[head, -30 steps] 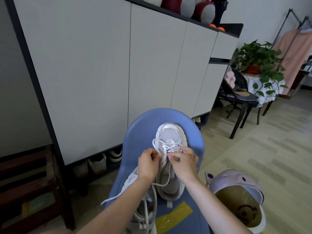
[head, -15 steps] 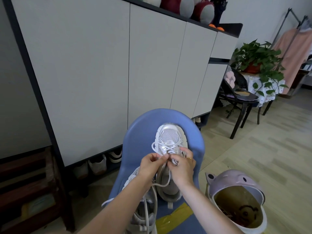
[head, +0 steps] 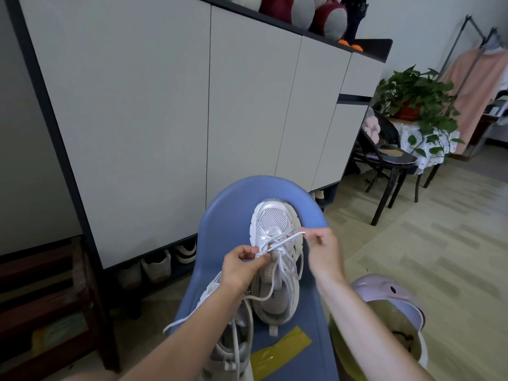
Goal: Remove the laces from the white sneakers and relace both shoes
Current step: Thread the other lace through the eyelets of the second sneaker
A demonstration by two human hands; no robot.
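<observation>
A white sneaker (head: 275,224) stands toe-away on a blue plastic chair (head: 231,210). Its white lace (head: 286,239) is partly threaded through the eyelets. My left hand (head: 239,268) pinches the shoe's left eyelet edge and lace near the tongue. My right hand (head: 324,251) holds a lace end pulled out to the right of the shoe, the strand taut. A second white sneaker (head: 231,336) lies lower left on the chair, partly hidden under my left forearm, with a loose lace trailing over the chair edge.
A tall white cabinet (head: 170,111) stands just behind the chair, with shoes in its bottom gap. A lilac bin (head: 390,295) sits at my right. Yellow tape (head: 277,353) is stuck on the chair seat. A black chair and potted plant stand far right.
My right hand moved away from the left hand to the right, drawing a length of lace out through the eyelet. My left hand stayed on the shoe.
</observation>
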